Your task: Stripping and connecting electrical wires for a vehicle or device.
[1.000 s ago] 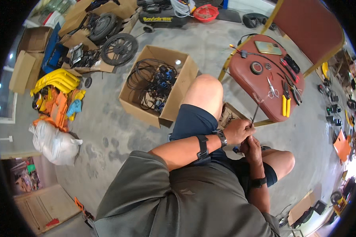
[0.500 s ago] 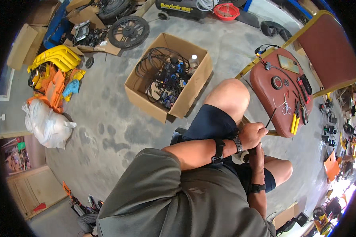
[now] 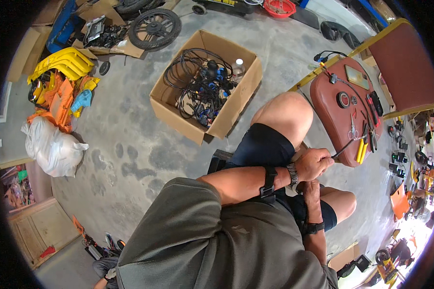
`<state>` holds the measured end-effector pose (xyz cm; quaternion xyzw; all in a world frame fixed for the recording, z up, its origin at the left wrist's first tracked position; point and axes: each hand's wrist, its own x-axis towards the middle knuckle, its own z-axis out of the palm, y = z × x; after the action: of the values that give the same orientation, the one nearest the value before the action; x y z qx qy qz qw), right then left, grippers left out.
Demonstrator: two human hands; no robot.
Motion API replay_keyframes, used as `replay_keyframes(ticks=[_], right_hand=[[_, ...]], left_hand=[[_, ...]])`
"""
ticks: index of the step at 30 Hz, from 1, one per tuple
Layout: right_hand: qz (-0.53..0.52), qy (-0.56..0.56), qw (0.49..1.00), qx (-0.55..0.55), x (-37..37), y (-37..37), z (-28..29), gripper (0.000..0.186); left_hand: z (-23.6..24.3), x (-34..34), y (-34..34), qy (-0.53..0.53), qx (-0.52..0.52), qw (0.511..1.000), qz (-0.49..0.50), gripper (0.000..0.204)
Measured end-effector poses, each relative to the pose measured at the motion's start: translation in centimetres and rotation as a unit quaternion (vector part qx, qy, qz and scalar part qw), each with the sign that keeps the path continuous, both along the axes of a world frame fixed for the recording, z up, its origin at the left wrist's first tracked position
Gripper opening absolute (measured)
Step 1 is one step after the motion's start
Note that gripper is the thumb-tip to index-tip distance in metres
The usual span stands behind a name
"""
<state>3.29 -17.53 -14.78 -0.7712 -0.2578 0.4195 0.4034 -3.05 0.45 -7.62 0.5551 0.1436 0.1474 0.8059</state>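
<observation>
My left hand point(image 3: 314, 164) is closed on a thin black cable point(image 3: 341, 151), whose free end sticks out toward the chair seat. Just below it, my right hand point(image 3: 312, 189) looks curled; its fingertips are mostly hidden, and what they hold does not show. Near the cable on the chair's red-brown seat point(image 3: 328, 118) lie yellow-handled pliers point(image 3: 362, 151), dark-handled pliers point(image 3: 372, 139) and scissors point(image 3: 353, 133). Farther back are a roll of black tape point(image 3: 343, 99), a smaller ring point(image 3: 354, 100), a red-and-black tool point(image 3: 372, 110), a flat rectangular case point(image 3: 356, 77) and another black cable point(image 3: 354, 91).
An open cardboard box point(image 3: 234, 113) holding tangled black cables point(image 3: 207, 86) and a clear bottle point(image 3: 238, 69) stands ahead of my knee. To the left are a white plastic bag point(image 3: 53, 147), orange and yellow parts point(image 3: 60, 96) and a wheel point(image 3: 154, 29). Various goods line the right side.
Both hands stay close together, the left one now slightly farther right. The cable's free end points more toward the seat. The whole view has shifted a little.
</observation>
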Motion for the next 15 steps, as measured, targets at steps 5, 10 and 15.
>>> replay_keyframes(ticks=[5,10,15], right_hand=[[0.024,0.013,1.0,-0.015,-0.3,0.7,1.2,0.055],[0.002,-0.04,0.999,0.032,-1.2,2.2,2.8,0.056],[-0.002,0.026,0.999,-0.025,-1.7,2.3,3.2,0.043]], left_hand=[[-0.3,0.2,-0.3,-0.031,-0.026,0.999,0.015,0.018],[-0.1,0.5,0.3,-0.036,-0.084,0.993,0.071,0.019],[-0.3,0.7,0.6,-0.031,-0.096,0.987,0.125,0.016]])
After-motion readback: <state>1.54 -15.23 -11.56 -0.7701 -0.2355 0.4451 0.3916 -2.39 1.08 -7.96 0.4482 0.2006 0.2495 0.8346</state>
